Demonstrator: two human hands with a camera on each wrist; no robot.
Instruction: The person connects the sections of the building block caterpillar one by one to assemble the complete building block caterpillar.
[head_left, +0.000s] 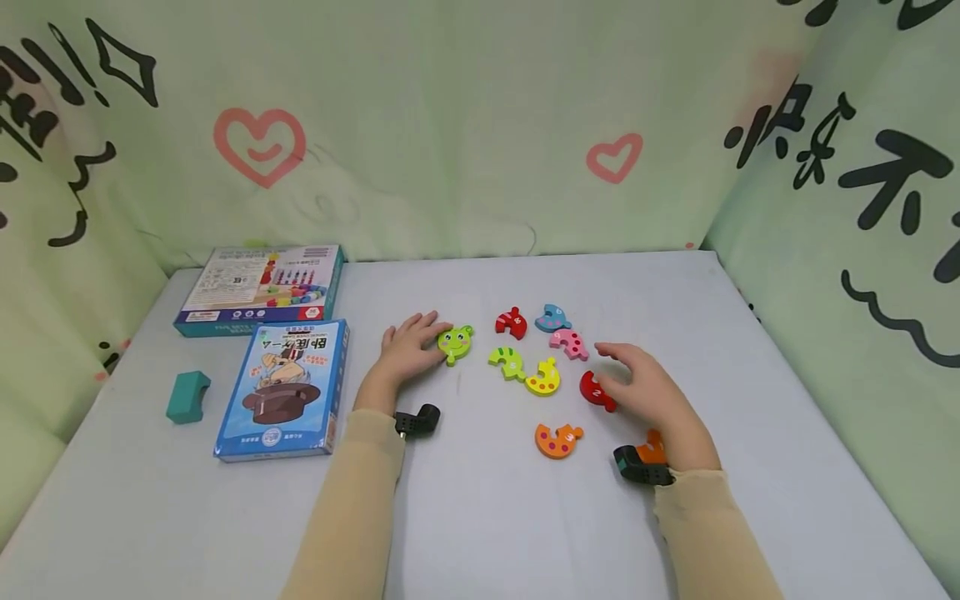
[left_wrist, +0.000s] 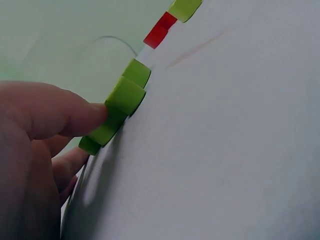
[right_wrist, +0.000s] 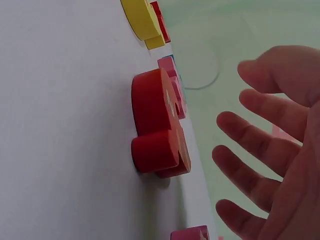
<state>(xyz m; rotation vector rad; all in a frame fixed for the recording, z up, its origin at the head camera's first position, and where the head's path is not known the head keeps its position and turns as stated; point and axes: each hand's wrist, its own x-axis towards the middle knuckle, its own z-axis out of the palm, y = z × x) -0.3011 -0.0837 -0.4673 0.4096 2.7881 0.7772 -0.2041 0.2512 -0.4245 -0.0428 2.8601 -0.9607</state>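
My left hand (head_left: pixel 408 348) is beside a green frog-head toy piece (head_left: pixel 454 343), with thumb and index finger at its left side. In the left wrist view, the thumb presses the edge of the frog-head piece (left_wrist: pixel 120 102) while other fingers lie behind it. My right hand (head_left: pixel 648 392) hovers by a red rounded piece marked with a number (head_left: pixel 596 390). The right wrist view has its fingers loosely spread and apart from the red piece (right_wrist: pixel 152 112), which lies on the table.
Several curved pieces lie mid-table: red (head_left: pixel 512 322), blue (head_left: pixel 552 317), pink (head_left: pixel 570 342), green (head_left: pixel 507 362), yellow (head_left: pixel 543 377) and orange (head_left: pixel 557 442). Another orange piece (head_left: pixel 652 447) shows by the right wrist. At left are a blue box (head_left: pixel 281 392), a larger box (head_left: pixel 258 287) and a teal block (head_left: pixel 187 397).
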